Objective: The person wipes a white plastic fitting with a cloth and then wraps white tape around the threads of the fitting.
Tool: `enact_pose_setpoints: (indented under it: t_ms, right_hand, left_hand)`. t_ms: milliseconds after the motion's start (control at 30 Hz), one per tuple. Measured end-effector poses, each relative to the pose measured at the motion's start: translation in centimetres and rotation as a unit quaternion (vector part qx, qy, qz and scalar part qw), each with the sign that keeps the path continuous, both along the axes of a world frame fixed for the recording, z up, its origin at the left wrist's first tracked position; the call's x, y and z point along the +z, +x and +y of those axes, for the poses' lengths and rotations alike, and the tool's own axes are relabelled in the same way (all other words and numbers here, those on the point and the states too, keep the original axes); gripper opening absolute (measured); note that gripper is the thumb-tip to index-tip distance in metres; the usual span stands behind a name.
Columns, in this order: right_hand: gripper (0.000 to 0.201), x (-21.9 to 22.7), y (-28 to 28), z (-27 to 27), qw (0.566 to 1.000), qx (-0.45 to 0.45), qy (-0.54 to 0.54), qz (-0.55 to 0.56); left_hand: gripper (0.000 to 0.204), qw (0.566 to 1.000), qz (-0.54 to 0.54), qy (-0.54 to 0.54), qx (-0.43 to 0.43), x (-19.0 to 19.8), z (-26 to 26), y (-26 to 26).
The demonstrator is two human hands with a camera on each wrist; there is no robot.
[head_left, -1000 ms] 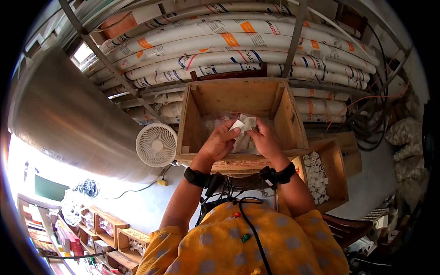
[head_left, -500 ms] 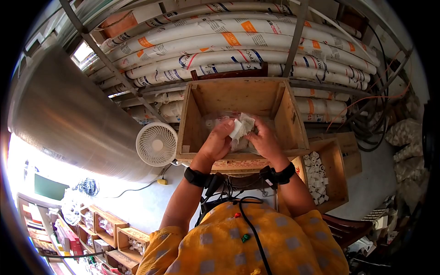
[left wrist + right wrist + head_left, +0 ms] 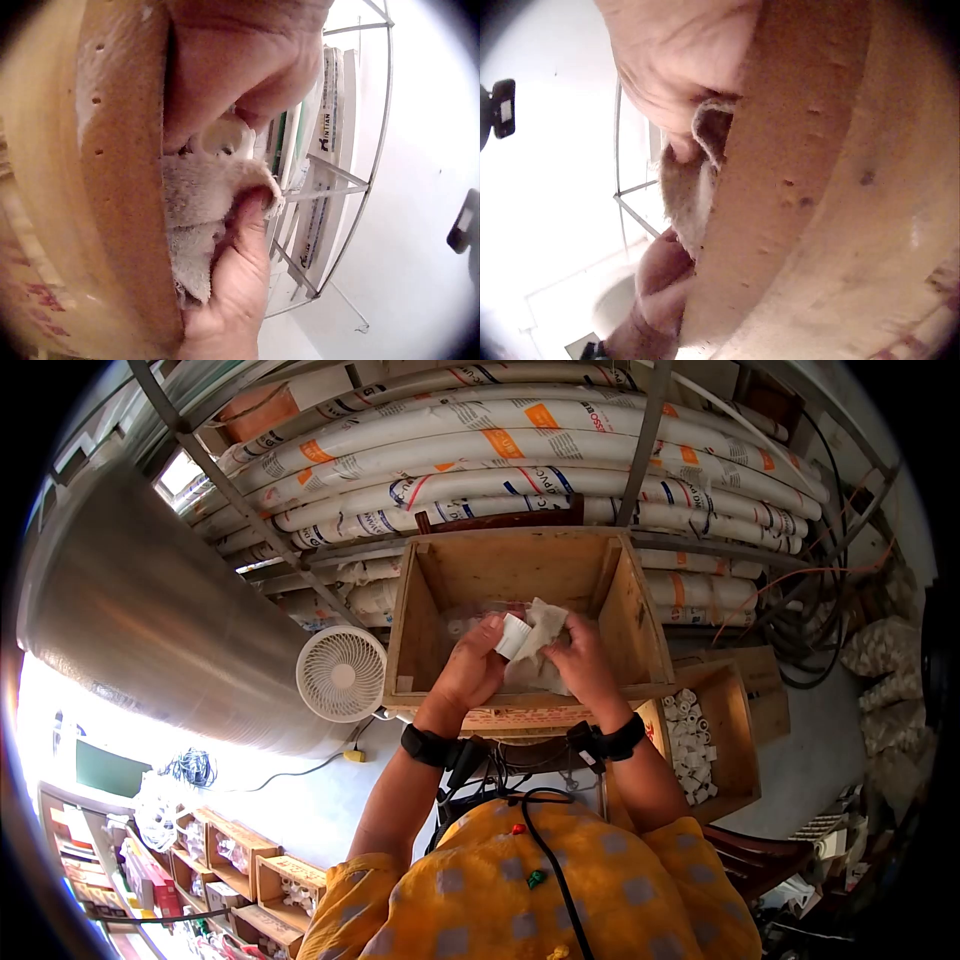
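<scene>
Rough plywood forms the open crate over whose front edge a small white plastic fitting is pinched by the left hand; a frayed grey cloth is gripped by the right hand. Beyond, printed white pipes are stacked.

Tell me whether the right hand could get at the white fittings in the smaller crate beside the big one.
Probably yes. The smaller crate is open-topped and sits just beside the right hand, with nothing covering the white fittings. But that hand is busy holding the cloth, so it would have to let go first.
</scene>
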State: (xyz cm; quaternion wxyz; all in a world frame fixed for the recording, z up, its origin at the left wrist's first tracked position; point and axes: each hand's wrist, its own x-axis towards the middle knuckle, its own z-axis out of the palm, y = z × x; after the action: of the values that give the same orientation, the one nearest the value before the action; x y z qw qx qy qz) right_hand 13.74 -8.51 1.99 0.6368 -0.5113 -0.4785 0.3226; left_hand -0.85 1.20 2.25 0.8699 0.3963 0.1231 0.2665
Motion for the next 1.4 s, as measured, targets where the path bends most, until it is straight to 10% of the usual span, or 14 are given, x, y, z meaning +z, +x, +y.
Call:
enact_pose_setpoints:
  t_ms: [167,633,933,1333,1400]
  right_hand:
    - [0.044,-0.3,-0.3,0.6,0.991,-0.01,0.024,-0.131]
    - [0.036,-1.3,0.4,0.6,0.99,-0.031,0.036,0.129]
    - [0.043,0.2,-0.5,0.5,0.992,0.0,0.034,-0.121]
    - [0.035,-0.9,0.2,0.4,0.998,-0.02,0.011,0.056]
    - [0.036,-0.6,0.0,0.4,0.999,-0.021,0.004,-0.046]
  left_hand:
    - [0.035,0.999,-0.001,0.009,-0.044,-0.2,0.2,-0.1]
    - [0.034,0.999,-0.001,-0.026,-0.02,0.7,-0.3,-0.1]
    - [0.031,0.998,-0.001,0.046,-0.046,0.6,-0.1,-0.3]
    - [0.036,0.998,-0.007,-0.055,-0.019,0.5,-0.2,0.0]
    - [0.036,0.998,-0.008,-0.064,-0.007,0.3,-0.1,0.0]
